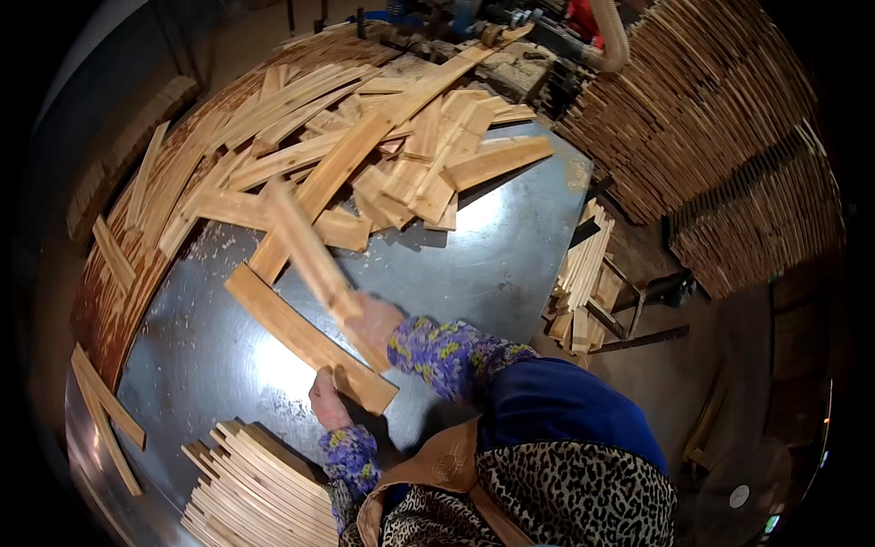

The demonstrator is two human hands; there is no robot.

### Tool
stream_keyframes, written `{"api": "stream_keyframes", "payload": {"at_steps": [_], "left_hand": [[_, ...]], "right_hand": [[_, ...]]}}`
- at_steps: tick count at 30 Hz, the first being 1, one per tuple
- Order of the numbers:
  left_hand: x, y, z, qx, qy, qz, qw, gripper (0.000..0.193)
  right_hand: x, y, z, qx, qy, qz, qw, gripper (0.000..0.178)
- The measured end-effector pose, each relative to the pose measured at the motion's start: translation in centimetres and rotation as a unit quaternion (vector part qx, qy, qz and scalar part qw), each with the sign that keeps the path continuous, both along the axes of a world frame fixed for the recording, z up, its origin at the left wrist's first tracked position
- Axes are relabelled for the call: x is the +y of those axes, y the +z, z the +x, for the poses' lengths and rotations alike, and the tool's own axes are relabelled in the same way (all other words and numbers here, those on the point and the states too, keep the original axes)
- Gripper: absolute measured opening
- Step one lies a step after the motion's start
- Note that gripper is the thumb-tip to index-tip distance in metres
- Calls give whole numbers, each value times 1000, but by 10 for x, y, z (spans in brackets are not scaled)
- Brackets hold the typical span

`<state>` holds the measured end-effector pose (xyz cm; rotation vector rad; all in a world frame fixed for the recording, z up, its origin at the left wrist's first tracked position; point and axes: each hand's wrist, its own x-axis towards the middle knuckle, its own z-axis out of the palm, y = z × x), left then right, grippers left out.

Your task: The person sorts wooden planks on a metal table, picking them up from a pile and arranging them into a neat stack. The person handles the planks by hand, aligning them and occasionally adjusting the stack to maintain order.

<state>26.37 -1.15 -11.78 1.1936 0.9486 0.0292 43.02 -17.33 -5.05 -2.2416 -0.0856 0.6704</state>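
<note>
My left hand [329,401] is at the near edge of a flat wooden board [305,335], gripping it towards its right end, with part of the fingers hidden. The board slants from upper left to lower right over the metal tabletop [456,278]. Just beyond it, my right hand [375,321] is closed round the near end of a second wooden board [308,244], blurred by motion. This board's far end reaches over the heap of loose boards [401,164]. Patterned purple sleeves cover both forearms.
Near my left forearm lies a neat stack of narrow boards [260,492]. Two thin strips [109,410] lie at the table's left side. Right of the table, a metal rack [629,305] stands beside light slats [588,255]. Tall wood stacks [693,100] and a hose [612,36] are farther back.
</note>
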Motion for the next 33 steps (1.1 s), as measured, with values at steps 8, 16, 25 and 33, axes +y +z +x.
{"api": "stream_keyframes", "payload": {"at_steps": [8, 16, 25, 33], "left_hand": [[14, -64, -32, -105, 18, 38, 994, 56], [-15, -18, -22, -109, 150, -29, 982, 42], [-6, 62, -79, 286, -5, 341, 896, 46], [-35, 82, -194, 253, 31, 581, 773, 55]], "right_hand": [[-12, 35, -99, 49, 377, 45, 924, 44], [82, 52, 145, -469, 417, -164, 761, 67], [185, 49, 210, -332, 571, -328, 675, 82], [144, 74, 72, -50, 617, -262, 740, 106]]}}
